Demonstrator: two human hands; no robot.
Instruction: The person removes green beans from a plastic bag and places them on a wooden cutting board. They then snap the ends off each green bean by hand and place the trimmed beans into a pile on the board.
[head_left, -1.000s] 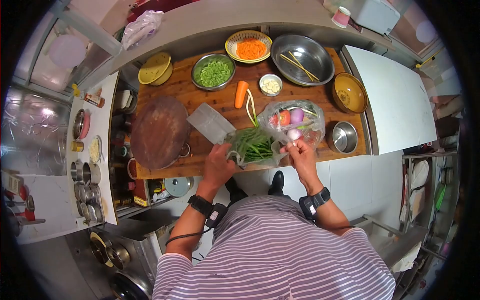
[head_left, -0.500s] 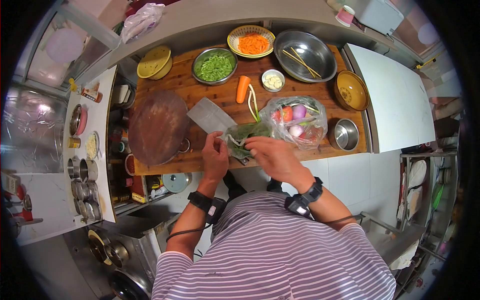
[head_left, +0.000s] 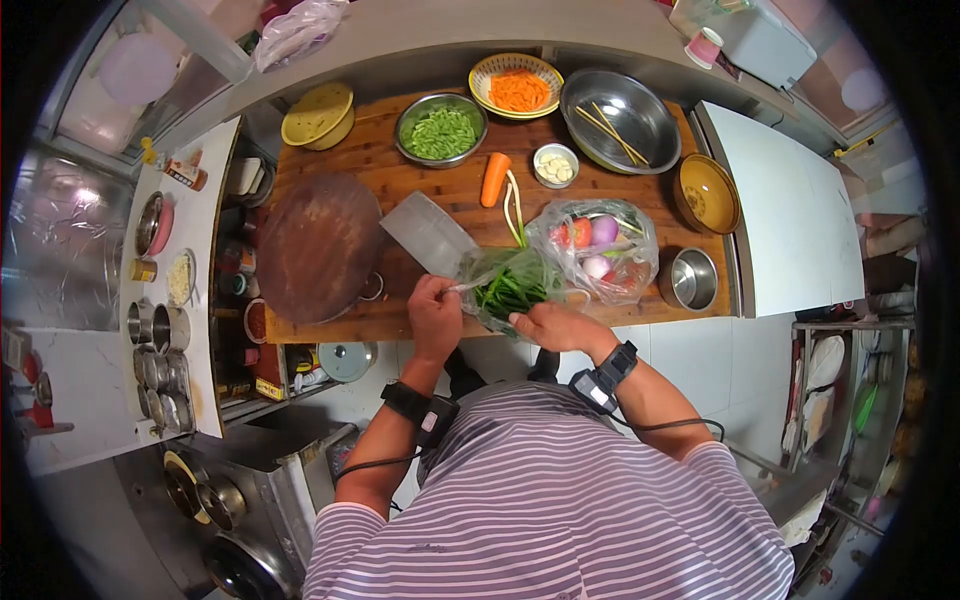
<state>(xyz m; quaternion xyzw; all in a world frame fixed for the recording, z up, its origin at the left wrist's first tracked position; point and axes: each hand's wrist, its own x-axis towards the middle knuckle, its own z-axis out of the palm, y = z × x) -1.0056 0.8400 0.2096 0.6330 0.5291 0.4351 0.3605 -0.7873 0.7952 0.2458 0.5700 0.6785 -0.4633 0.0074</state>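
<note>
My left hand (head_left: 436, 318) is closed, pinching the edge of a clear plastic bag (head_left: 472, 266) at the table's front edge. Dark green leafy vegetables (head_left: 512, 292) show through the bag's open mouth. On its other side my right hand (head_left: 565, 328) is curled against the bag, thumb along the rim; its fingertips are partly hidden. A cleaver (head_left: 428, 232) lies flat just beyond my left hand. Past the bag are spring onion stalks (head_left: 515, 205) and a piece of carrot (head_left: 495, 180). A second clear bag (head_left: 645, 245) with tomatoes, onions and other vegetables sits to the right.
A round chopping board (head_left: 320, 248) lies at left. Along the back stand a yellow basin (head_left: 318, 118), a bowl of cut green vegetables (head_left: 440, 135), a basket of cut carrot (head_left: 517, 90), a garlic dish (head_left: 555, 166) and a steel basin with chopsticks (head_left: 620, 120). A steel pot (head_left: 692, 278) stands right.
My right hand has come down from over the bag to its right side, fingers now curled. The bag's mouth is wider and the greens show more clearly.
</note>
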